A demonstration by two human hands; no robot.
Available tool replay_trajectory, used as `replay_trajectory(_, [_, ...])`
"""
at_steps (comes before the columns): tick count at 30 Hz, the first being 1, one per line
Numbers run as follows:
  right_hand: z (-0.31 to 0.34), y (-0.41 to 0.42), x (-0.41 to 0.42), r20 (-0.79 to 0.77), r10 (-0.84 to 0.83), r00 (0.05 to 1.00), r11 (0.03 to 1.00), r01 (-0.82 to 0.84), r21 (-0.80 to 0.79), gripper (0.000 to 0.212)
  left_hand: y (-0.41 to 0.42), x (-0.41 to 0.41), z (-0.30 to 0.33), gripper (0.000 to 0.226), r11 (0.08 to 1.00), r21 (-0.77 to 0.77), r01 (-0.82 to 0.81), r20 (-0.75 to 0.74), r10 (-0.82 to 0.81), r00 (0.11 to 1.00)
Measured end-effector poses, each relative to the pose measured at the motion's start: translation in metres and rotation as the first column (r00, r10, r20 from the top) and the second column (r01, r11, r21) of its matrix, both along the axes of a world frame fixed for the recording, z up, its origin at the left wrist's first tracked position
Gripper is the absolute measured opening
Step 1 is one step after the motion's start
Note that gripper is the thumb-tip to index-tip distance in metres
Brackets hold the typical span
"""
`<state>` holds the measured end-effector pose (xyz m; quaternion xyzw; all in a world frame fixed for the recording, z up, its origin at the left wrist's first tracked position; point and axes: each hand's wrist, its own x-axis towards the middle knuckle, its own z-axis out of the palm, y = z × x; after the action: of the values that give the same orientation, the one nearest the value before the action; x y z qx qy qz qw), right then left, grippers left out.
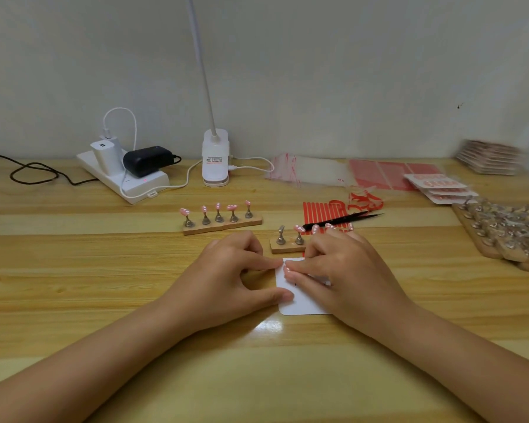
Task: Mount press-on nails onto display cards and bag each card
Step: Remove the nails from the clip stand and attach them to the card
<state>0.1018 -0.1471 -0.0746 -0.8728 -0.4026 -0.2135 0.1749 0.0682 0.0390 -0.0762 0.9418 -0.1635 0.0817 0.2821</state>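
While both hands (226,270) (342,270) press one card (303,303), five nails (217,209) wait.

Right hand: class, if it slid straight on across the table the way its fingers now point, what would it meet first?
The right hand points leftward over the white card, so it would meet the left hand first; their fingertips already look nearly touching at the card's top edge, though depth is unclear.

Soft even light, glare patch on table (269,326) — right edge blurred, wide-angle bowing
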Motion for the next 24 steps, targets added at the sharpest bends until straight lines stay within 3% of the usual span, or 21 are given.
replay_trajectory(5, [0.004,-0.001,-0.001,0.114,0.008,0.993,0.998,-0.001,-0.058,0.015,0.0,0.0,-0.001,0.065,0.999,-0.029,-0.014,-0.002,0.014,1.0])
replay_trajectory(8, [0.006,0.0,-0.005,0.216,0.015,0.976,0.988,0.018,-0.152,0.029,0.0,0.0,-0.001,0.064,0.999,-0.048,-0.012,0.003,0.012,1.0])
replay_trajectory(12, [0.005,0.002,-0.009,0.255,0.011,0.967,0.989,0.028,-0.147,0.034,-0.001,0.001,0.0,0.059,0.996,-0.088,-0.002,0.018,0.003,1.0])
replay_trajectory(18, [0.0,0.001,-0.004,0.111,-0.051,0.993,0.998,0.054,-0.03,0.022,0.002,0.005,0.008,0.029,0.998,-0.041,0.052,-0.071,-0.055,0.996])
replay_trajectory(20, [-0.002,0.001,-0.002,0.054,-0.054,0.997,0.999,0.054,-0.002,0.018,0.005,0.01,0.014,0.016,0.991,-0.121,0.053,-0.092,-0.064,0.994])
replay_trajectory(24, [-0.002,0.002,-0.001,-0.053,-0.029,0.998,0.998,0.031,0.054,0.014,0.0,0.029,0.02,0.023,0.956,-0.286,-0.063,-0.035,0.056,0.998])
